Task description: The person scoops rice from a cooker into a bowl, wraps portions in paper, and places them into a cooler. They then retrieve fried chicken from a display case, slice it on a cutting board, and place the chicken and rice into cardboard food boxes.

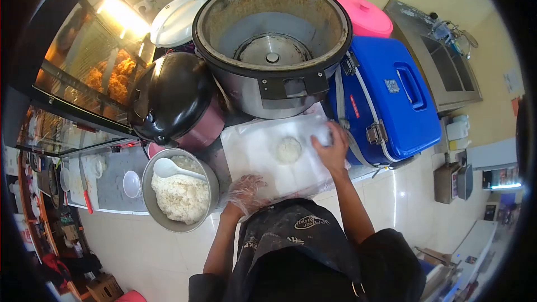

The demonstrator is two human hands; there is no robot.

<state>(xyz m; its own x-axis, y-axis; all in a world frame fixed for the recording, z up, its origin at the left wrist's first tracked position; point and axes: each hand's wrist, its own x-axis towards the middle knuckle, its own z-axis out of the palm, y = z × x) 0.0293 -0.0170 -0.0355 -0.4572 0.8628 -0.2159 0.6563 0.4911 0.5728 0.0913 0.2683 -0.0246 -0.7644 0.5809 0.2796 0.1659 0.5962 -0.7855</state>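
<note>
Head view: we have one rice mound (288, 149) on the sheet (251, 148), not yet wrapped. Our right hand (331, 150) pinches its corner, our left hand (246, 193) rests open, and the bowl (146, 196) holds plenty more.

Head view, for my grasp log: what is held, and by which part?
The right hand seems to pinch the sheet at its right edge; the left hand rests on its near edge.

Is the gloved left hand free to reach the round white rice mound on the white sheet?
Probably yes: the gloved left hand sits at the edge of the white sheet, only bare sheet between it and the rice mound; the right hand is aside.
</note>
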